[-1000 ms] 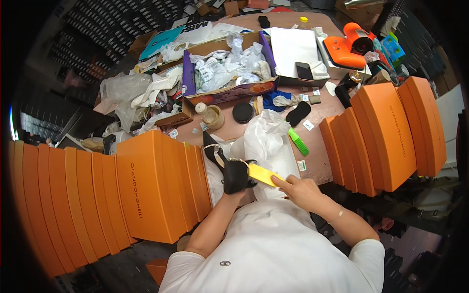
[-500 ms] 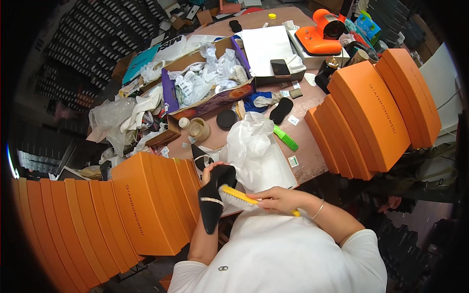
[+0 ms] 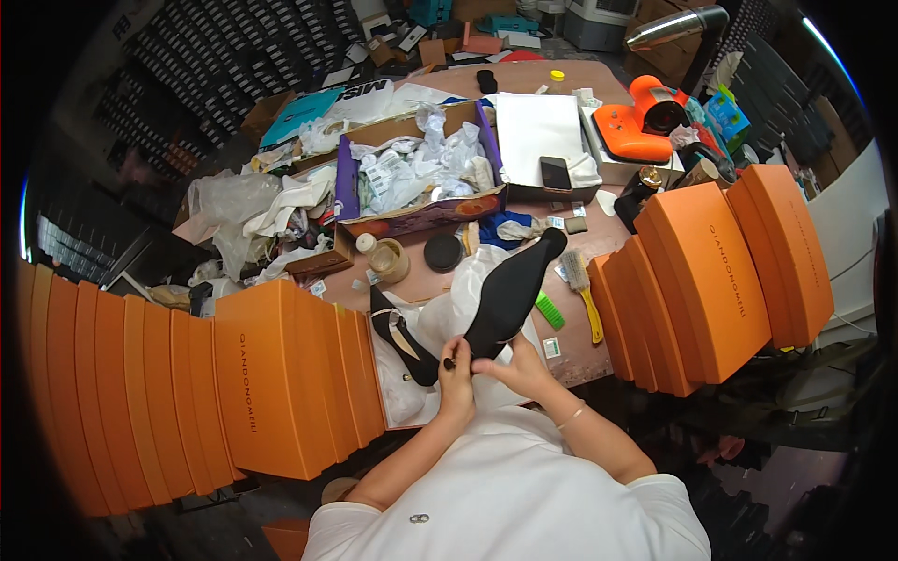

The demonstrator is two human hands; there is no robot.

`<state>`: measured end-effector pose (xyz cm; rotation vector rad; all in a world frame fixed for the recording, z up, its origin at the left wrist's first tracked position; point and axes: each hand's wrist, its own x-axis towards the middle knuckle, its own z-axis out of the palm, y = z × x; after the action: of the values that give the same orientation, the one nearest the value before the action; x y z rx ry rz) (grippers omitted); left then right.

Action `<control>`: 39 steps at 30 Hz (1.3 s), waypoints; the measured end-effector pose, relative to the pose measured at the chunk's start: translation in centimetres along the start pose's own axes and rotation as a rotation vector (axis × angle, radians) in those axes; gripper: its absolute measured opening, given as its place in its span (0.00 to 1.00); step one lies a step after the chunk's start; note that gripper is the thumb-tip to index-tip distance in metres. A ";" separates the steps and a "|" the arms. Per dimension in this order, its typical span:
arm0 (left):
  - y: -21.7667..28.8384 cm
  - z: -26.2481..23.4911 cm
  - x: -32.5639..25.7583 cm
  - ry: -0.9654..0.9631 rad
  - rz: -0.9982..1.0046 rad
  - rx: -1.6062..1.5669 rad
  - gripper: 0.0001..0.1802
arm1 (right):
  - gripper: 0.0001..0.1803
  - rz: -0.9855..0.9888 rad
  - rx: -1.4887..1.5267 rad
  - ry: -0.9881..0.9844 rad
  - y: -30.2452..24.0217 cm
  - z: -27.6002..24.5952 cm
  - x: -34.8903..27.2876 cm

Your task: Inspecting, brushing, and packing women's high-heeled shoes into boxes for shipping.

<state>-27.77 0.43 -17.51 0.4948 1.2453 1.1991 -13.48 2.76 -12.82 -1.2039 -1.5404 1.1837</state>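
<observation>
Black shoe (image 3: 505,304) is slanting above the paper-lined box (image 3: 426,413), its near end staying within the closed fingers of the left hand (image 3: 456,381) and right hand (image 3: 522,370), probably steadying it while leaving its broad face uncovered.

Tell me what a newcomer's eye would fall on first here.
Probably the orange boxes, massed on both the left and right sides. Next, the black shoe at the centre, held by the left hand and right hand. Farther back, to the right, the bright orange device also stands out.
</observation>
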 end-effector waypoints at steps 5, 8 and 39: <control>3.5 -0.5 -1.0 -0.190 0.581 0.843 0.34 | 0.24 0.278 0.402 0.095 0.8 -5.9 0.4; 3.9 1.7 2.0 -0.221 0.691 1.117 0.30 | 0.27 0.424 0.420 -0.089 -0.6 -9.0 -0.6; 1.8 -2.0 3.0 -0.305 -0.545 -0.590 0.48 | 0.37 -0.229 -1.304 -0.402 15.6 -13.4 17.1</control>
<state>-30.75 3.12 -17.96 -0.1011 0.6510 0.9142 -0.91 23.45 -24.21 -1.4959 -2.8330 0.1258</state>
